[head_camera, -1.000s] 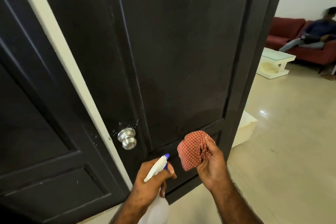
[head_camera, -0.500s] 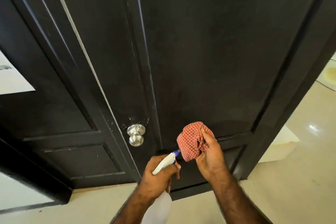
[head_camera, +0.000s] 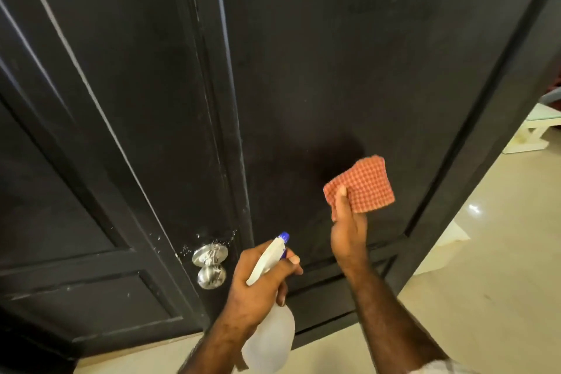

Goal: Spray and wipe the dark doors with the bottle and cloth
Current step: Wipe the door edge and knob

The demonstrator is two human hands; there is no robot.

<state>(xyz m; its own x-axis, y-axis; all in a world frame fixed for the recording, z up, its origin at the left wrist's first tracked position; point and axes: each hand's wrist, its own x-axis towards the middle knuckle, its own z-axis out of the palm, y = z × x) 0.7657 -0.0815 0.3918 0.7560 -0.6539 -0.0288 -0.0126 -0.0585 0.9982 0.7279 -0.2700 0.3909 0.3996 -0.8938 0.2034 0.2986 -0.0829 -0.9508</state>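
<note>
Nearest the camera, low in the view, the left hand has its grip wrapped round the neck of a translucent white spray bottle, a finger curled at the trigger. The bottle's long axis runs from its body by the lower edge of the frame up and slightly rightward to the blue nozzle, which points up at the lower part of the dark door panel, close to it but not touching.

Just beyond and to the right, the right hand grips a folded red-checked cloth, thumb on the near face and the other fingers hidden behind it. The cloth is held up flat in front of the panel; whether it touches the wood cannot be told, though a shadow lies on the door just up and left of it.

Further left, the round silver doorknob and the wood around it carry scattered droplets, so that spot looks sprayed and not yet wiped. The wide panel above shows faint smears and dull patches, with no fresh wet film visible. The second dark door at the far left shows only a few flecks near its edge. By this reading the job is at an early stage: most of both doors is left.
</note>
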